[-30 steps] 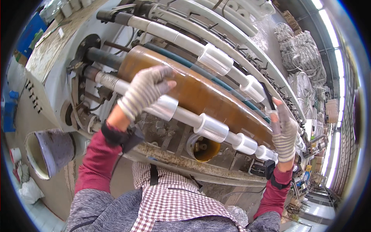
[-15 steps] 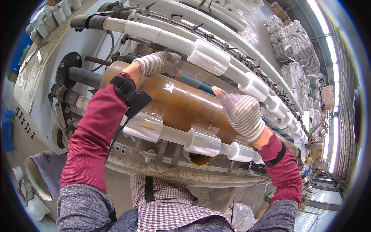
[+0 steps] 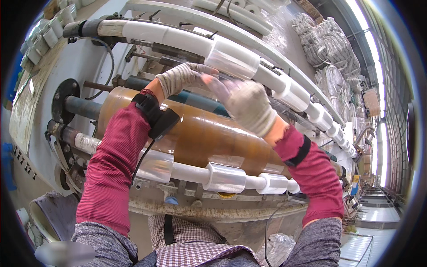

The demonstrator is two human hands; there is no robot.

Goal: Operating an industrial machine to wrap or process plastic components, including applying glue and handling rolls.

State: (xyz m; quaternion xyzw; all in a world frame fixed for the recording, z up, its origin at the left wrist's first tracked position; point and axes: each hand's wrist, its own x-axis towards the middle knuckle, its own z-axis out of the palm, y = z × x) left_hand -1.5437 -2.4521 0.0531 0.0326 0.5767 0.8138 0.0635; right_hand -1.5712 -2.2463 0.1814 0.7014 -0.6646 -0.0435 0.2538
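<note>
My left hand point(image 3: 184, 78), in a striped glove with bare fingertips, reaches over the machine with its fingers stretched to the right. Close to its fingertips is my right hand point(image 3: 244, 103), gloved alike, its fingers extended leftward and partly smeared by motion. Both hands are just below a large clear film roll point(image 3: 233, 58) on the far shaft; whether they touch its film I cannot tell. Beneath them lies a wide, shiny amber roller point(image 3: 200, 133), with a dark green roller point(image 3: 207, 101) behind it. Along the near shaft sit several smaller film rolls point(image 3: 226, 178).
A rusty machine rail point(image 3: 178, 210) runs before my checked apron. The machine's white side panel point(image 3: 33, 120) stands at left, above a grey-lined bin point(image 3: 55, 216). Wrapped bundles point(image 3: 327, 44) are piled at far right. A blurred pale oval point(image 3: 65, 253) shows at lower left.
My right hand has swung left and away from me, meeting the area of my left fingertips. The left hand has shifted slightly right. The machine sits a little further left in view.
</note>
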